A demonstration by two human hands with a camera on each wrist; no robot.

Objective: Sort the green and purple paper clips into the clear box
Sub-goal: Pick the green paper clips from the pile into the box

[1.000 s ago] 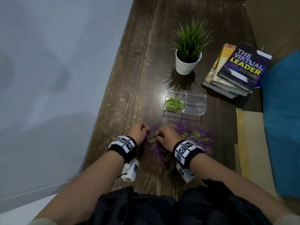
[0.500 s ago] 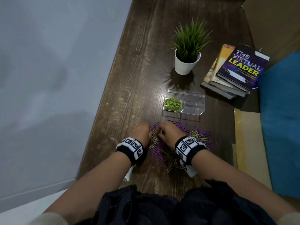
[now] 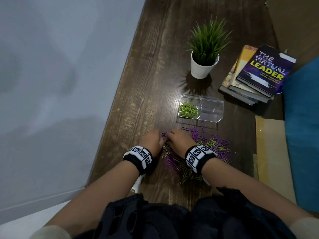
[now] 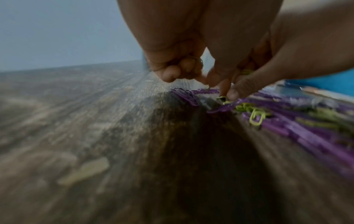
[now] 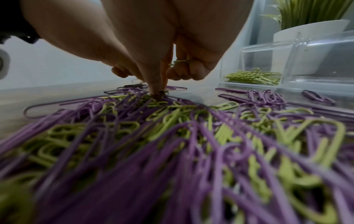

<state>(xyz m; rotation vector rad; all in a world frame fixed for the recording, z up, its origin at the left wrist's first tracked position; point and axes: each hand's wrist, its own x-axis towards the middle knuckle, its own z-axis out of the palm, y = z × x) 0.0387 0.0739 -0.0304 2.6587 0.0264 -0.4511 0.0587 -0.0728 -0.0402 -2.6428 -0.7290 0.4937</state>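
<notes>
A mixed pile of green and purple paper clips lies on the dark wooden table, just in front of me. Beyond it stands the clear box; its left compartment holds green clips and its right one shows none. Both hands meet at the pile's left end. My left hand has curled fingers and pinches a green clip off the pile. My right hand presses thumb and forefinger into the pile and keeps green clips in its curled fingers.
A potted plant stands behind the box, with a stack of books to its right. A grey wall runs along the table's left edge. A blue cushion and tan card lie at the right.
Both hands have drawn closer together at the pile's left end and shifted slightly away from me. The box and its clips have not moved.
</notes>
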